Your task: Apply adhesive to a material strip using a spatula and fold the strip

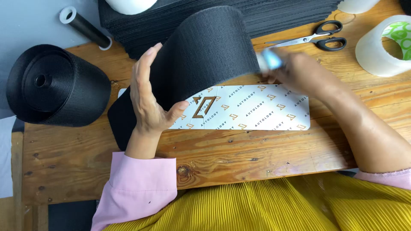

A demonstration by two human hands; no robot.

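My clothing: pale pink long-sleeved top, left sleeve [135,188] with a plain stitched cuff at the wrist, right sleeve [385,177] pushed up the forearm. Mustard-yellow finely pleated garment [265,205] across my lap. Both hands bare; nails unpainted.

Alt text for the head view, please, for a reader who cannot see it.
A person's left hand lifts a wide black fabric strip off a white printed card on a wooden table, while the blurred right hand holds a small light-blue object at the strip's edge. Scissors lie behind.
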